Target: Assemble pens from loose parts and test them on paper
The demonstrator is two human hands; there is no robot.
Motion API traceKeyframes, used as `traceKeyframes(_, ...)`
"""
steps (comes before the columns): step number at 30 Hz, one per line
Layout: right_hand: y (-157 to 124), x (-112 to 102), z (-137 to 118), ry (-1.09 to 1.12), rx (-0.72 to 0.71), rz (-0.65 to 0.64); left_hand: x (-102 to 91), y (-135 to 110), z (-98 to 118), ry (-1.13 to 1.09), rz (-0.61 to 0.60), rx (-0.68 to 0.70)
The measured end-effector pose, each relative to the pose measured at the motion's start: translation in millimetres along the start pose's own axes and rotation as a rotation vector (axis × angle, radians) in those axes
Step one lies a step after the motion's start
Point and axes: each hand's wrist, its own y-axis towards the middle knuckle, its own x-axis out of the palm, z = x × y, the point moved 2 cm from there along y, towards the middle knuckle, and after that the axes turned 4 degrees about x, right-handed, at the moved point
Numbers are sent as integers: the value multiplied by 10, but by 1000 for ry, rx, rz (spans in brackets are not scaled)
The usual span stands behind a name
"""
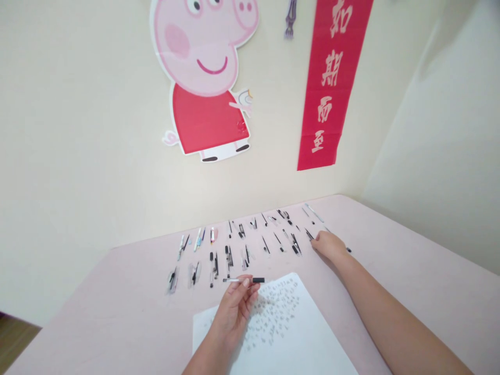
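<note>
We hold a pen [258,280] roughly level in our left hand [236,308], pinched between thumb and fingers, its black end pointing right, above the top edge of a white sheet [308,333] covered in small dark marks. Our right hand [328,245] reaches across the desk [113,307], its fingers drawn together beside some slim dark pieces [309,234]; we cannot tell whether they pinch one or only touch it.

Around these lie rows of pens and pen parts [227,255], grouped in small clusters, well apart from the sheet's lower half.

To work well here, we do best to keep the left pinch light but steady, so that the pen neither rolls nor drops. On the right, we should use the fingertips alone and keep the wrist and forearm raised, because neighbouring clusters lie close and thin pieces, we judge, roll easily when brushed.
</note>
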Motion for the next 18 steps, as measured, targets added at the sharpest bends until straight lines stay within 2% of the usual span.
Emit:
traceKeyframes(3,-2,-27,31,22,5,16,5,-2,8,-14,5,1)
traceKeyframes(5,-7,-70,35,96,-20,70,-2,4,7,-22,6,0)
traceKeyframes(7,-42,-138,-8,270,-111,146,-14,11,4,-29,9,0)
traceKeyframes(9,-139,-221,-107,530,-251,169,-25,14,2,-39,14,5)
traceKeyframes(13,-541,-326,-411,1013,-442,-24,-34,13,7,-66,20,6)
traceKeyframes(16,-910,-277,-625,1170,-459,-223,-29,20,19,-84,28,7)
traceKeyframes(18,-1092,-205,-711,1319,-421,-263,-22,26,29,-90,29,12)
